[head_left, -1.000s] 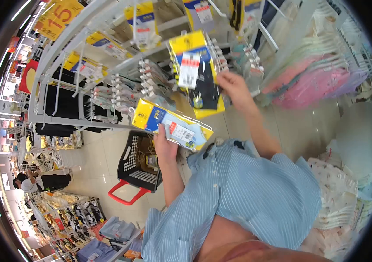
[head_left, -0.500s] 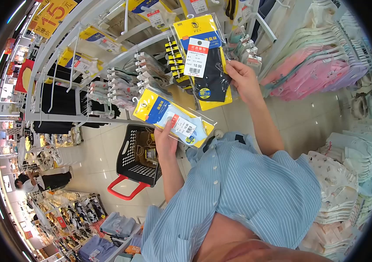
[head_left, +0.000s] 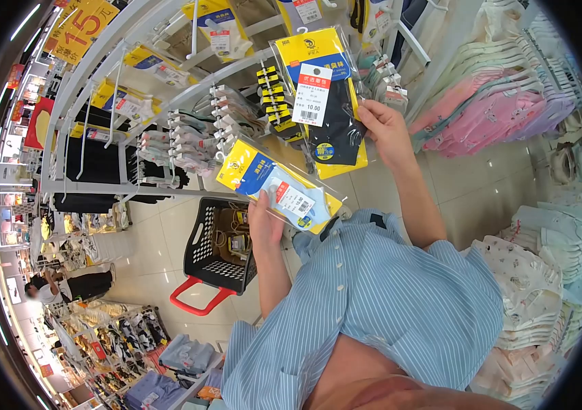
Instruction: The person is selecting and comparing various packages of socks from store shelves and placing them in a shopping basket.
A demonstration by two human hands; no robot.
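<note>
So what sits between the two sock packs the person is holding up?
In the head view, no object: only floor tile and rack background show between the dark sock pack in the right hand and the light sock pack in the left hand.

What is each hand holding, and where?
Left hand grips the light sock pack at its lower edge; right hand pinches the dark sock pack at its right edge.
</note>
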